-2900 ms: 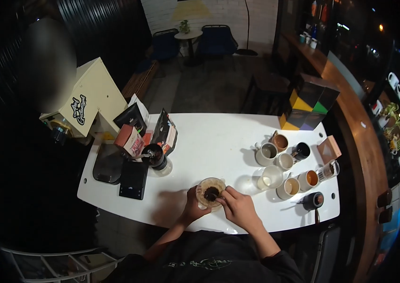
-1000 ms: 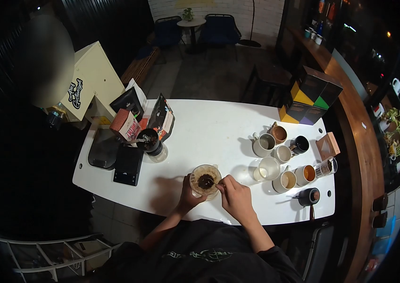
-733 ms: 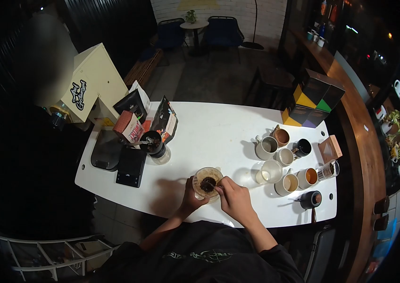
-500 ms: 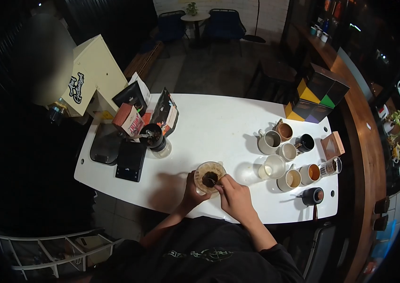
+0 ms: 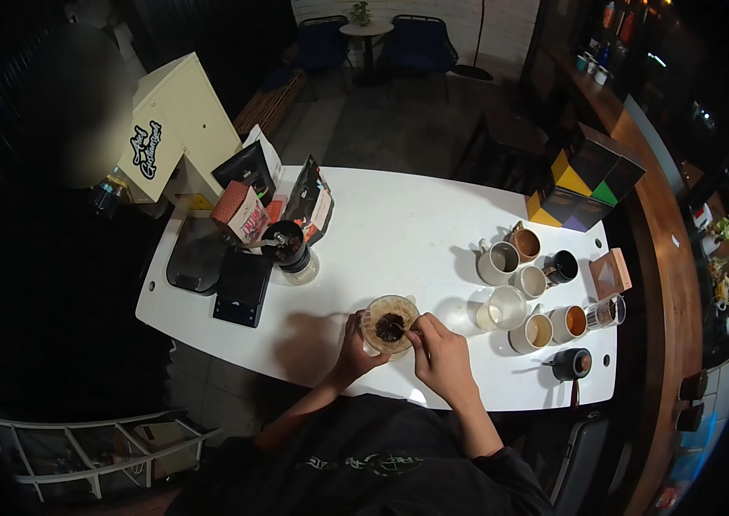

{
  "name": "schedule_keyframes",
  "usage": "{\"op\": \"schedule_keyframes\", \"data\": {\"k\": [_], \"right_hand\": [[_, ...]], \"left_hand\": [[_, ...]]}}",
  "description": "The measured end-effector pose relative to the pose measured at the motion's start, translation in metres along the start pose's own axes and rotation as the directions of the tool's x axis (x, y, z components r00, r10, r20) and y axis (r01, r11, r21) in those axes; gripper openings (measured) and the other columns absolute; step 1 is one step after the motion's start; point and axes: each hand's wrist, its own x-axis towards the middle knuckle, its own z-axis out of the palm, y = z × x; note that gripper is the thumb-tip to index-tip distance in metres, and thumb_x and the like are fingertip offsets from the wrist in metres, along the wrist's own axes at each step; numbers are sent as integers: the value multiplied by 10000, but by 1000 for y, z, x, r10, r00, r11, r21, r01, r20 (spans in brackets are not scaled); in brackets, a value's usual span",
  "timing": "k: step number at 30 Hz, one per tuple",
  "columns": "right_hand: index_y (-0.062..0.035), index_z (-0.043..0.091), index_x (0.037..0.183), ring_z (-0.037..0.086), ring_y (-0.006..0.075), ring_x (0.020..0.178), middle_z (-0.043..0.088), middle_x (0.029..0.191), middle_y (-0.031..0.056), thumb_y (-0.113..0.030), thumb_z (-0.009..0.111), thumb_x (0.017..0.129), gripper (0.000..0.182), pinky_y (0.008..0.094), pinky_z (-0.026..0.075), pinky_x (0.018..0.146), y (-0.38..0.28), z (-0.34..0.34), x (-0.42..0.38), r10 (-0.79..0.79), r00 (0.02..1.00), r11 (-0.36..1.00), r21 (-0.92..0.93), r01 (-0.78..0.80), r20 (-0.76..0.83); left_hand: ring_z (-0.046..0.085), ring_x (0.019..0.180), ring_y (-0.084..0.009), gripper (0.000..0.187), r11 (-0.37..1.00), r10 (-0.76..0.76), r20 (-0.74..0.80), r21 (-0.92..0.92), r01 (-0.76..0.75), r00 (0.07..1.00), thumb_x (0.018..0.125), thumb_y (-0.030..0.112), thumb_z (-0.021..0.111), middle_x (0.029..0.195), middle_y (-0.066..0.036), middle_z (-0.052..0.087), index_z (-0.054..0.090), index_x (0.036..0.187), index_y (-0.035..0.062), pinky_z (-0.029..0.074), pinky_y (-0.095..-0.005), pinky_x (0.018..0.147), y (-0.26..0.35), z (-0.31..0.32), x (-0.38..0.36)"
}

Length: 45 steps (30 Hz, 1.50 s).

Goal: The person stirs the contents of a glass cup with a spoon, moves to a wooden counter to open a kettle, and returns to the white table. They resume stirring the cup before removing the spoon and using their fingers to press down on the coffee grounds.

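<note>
A round coffee dripper (image 5: 390, 309) with a brown-stained filter and dark wet grounds is near the front edge of the white table. My left hand (image 5: 358, 353) wraps round its left side. Over its right rim, my right hand (image 5: 438, 346) pinches a thin spoon (image 5: 404, 329) whose end reaches the grounds. What sits under the dripper is hard to make out. Just right of my hands stands a clear glass vessel (image 5: 502, 308).
Several cups (image 5: 530, 332) and a small dark pot (image 5: 571, 365) with a handle stand at the right. At the left are a black scale (image 5: 240, 288), a grinder (image 5: 287, 247) and coffee bags (image 5: 310, 202). Coloured boxes (image 5: 584, 179) stand at the back right.
The view has shifted slightly. My right hand has moved a little to the right and down at the dripper rim, still with the spoon. My left hand stays on the dripper.
</note>
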Motion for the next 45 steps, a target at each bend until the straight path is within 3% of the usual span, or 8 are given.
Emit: {"op": "schedule_keyframes", "data": {"k": [3,7,9,12,29,31,34,45], "right_hand": [[-23,551,909,613,342,636,592,822,114,-40,613,900,65,410,479,558,5,6,1,-28,999,996,87,31,-37],[-21,555,910,619,343,647,593,819,119,-40,610,900,59,410,485,566,3,3,4,-2,999,999,-43,0,-53],[-19,558,907,622,342,652,596,823,122,-31,613,896,57,407,488,569,4,3,3,-10,1000,999,30,10,12],[-16,563,911,616,342,643,600,826,124,-18,616,890,57,406,481,564,3,5,1,10,999,998,63,-8,-45],[6,565,910,598,316,613,592,815,132,7,607,891,46,368,467,551,8,3,4,15,999,997,80,-11,-44],[6,567,914,600,318,619,593,816,134,5,609,891,48,367,469,555,8,3,5,27,999,999,34,-26,-46],[2,570,913,603,324,630,590,813,138,0,613,891,49,367,469,560,10,2,6,-25,999,992,122,28,-22],[-2,583,903,604,326,612,592,802,134,-4,620,884,42,375,460,547,8,3,9,-1,998,995,99,7,-62]], "left_hand": [[471,1143,-386,790,999,18,-3,27,-17,1000,595,183,834,1210,-192,496,462,1270,11,386,-483,1008,2,-1,5],[472,1138,-385,788,999,26,-9,25,-26,1000,584,184,843,1196,-188,502,465,1253,10,388,-484,1003,4,1,5],[472,1136,-386,786,1000,19,-2,6,-19,1000,582,185,844,1193,-187,503,467,1250,12,389,-484,1001,3,0,5],[471,1136,-387,785,1000,14,4,-4,-14,1000,582,187,845,1190,-189,502,467,1248,13,388,-484,1001,5,-1,5],[477,1128,-396,797,997,35,-4,74,-34,999,580,196,854,1183,-192,505,465,1248,3,394,-492,998,8,-2,6],[515,1153,-344,824,993,52,12,104,-52,999,571,104,843,1221,-176,497,462,1295,5,433,-423,1002,12,-4,7],[481,1118,-392,796,997,43,-9,60,-43,999,579,198,856,1175,-190,505,464,1245,6,397,-489,993,12,-2,7],[486,1109,-390,785,998,41,-12,50,-40,999,584,195,841,1168,-194,508,463,1246,8,409,-481,976,12,-4,7]]}}
